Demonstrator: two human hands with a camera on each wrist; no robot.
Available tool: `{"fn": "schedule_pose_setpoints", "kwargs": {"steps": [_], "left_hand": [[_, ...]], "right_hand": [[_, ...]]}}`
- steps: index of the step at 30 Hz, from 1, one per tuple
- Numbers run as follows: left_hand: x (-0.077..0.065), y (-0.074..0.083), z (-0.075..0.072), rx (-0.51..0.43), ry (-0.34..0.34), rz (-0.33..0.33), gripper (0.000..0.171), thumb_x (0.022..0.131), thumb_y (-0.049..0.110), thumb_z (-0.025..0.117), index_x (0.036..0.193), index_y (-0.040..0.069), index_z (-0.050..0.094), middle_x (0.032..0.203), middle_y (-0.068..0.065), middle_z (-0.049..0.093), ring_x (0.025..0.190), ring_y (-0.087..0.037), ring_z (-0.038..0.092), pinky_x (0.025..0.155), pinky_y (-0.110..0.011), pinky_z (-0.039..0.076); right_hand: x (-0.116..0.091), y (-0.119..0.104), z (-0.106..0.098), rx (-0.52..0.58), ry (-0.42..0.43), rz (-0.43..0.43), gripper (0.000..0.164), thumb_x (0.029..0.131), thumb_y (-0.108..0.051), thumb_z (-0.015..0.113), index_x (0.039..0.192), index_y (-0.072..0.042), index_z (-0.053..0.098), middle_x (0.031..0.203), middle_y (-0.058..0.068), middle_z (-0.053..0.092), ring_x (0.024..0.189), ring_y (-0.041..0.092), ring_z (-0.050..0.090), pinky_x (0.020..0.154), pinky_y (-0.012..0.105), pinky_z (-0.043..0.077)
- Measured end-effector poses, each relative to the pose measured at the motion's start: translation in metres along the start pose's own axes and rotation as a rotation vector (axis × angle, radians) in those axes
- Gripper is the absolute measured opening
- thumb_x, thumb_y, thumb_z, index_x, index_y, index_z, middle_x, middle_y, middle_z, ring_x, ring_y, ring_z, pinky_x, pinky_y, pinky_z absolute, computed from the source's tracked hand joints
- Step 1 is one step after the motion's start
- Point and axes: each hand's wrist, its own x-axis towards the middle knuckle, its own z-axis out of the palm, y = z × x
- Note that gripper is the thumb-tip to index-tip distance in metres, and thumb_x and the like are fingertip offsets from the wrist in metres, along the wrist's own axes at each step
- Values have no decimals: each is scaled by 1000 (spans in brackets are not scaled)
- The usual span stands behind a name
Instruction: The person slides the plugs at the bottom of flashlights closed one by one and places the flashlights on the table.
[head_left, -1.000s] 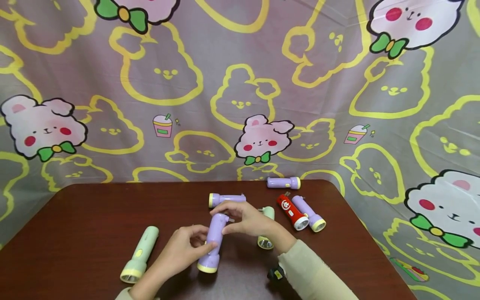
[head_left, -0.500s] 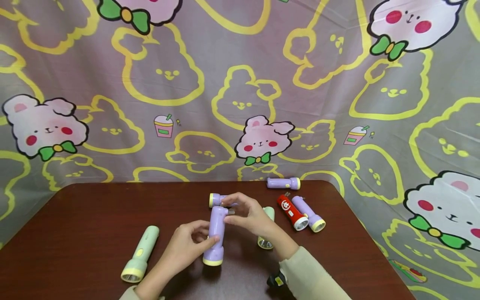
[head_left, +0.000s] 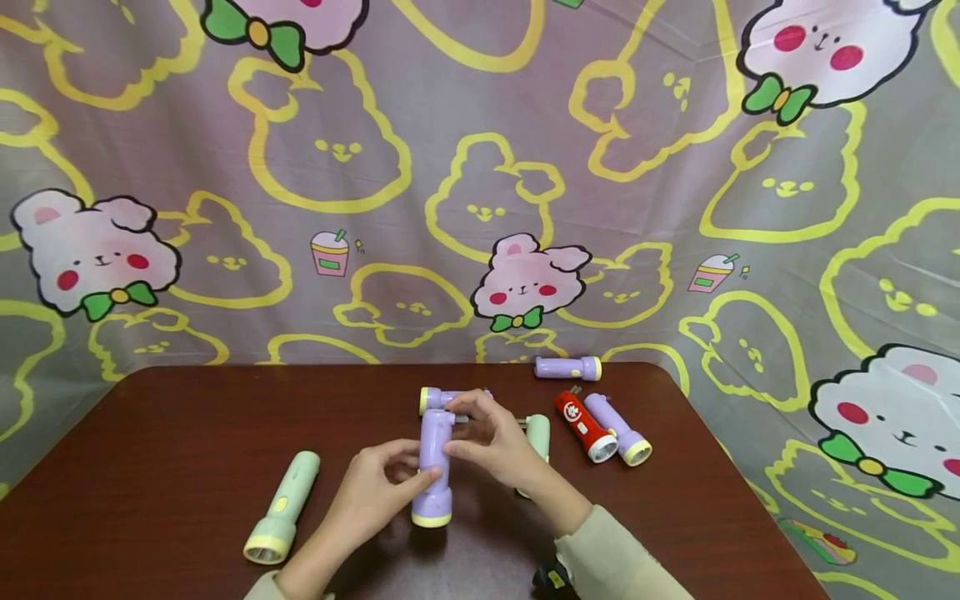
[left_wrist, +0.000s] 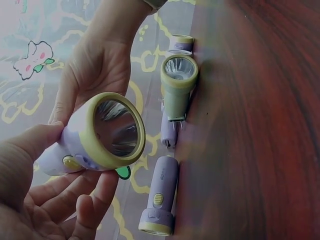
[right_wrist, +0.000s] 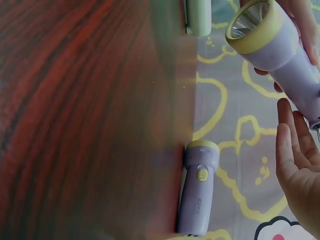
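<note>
A purple flashlight [head_left: 433, 467] with a yellow rim is held above the table, lens end toward me. My left hand [head_left: 377, 490] grips its barrel, thumb across the near side and fingers beneath, as the left wrist view shows; the lens [left_wrist: 117, 127] faces that camera. At the tail end, my right hand [head_left: 491, 442] pinches with index finger and thumb, beside the metal plug prongs sticking out to the right. The right wrist view shows the other fingers of the right hand [right_wrist: 300, 160] loose and nearly straight beside the barrel.
A green flashlight [head_left: 283, 508] lies left on the brown table [head_left: 150, 467]. Another purple flashlight [head_left: 431, 400] lies behind the hands, and a green one [head_left: 538, 433] partly behind the right hand. A red flashlight [head_left: 585, 425] and two purple ones [head_left: 626, 437] lie at right.
The held flashlight has risen slightly away from me and turned more upright in the head view. Both hands have moved with it. The other flashlights have stayed in place.
</note>
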Motion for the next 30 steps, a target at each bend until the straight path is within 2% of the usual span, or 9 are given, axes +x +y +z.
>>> {"fn": "schedule_pose_setpoints", "kwargs": {"steps": [6,16,24,30], "left_hand": [[-1,0,1,-9,4,-19,36,81,24,83,109,2,73,86,-5,76,68,-4,67,66,-21,55],[-1,0,0,-23,23,-25,42,81,25,83,114,1,73,89,-7,77,70,-5,69,66,-21,55],[-2,-1,1,-39,4,-48,42,80,22,83,116,2,73,89,-9,77,68,-5,69,65,-22,56],[-3,-1,2,-59,8,-29,43,80,22,83,116,1,73,89,-10,77,68,-6,69,64,-22,56]], "right_hand": [[0,0,0,-44,15,-49,38,84,4,74,117,4,55,119,29,62,99,15,68,91,43,57],[3,2,0,-37,27,-108,36,84,2,75,116,5,58,113,31,63,98,9,67,89,40,58],[1,0,1,5,49,-72,39,82,-2,78,115,6,60,113,30,63,96,8,68,88,36,58],[-1,-1,1,44,56,-57,41,82,-5,79,117,7,61,115,27,64,98,15,69,89,36,58]]}}
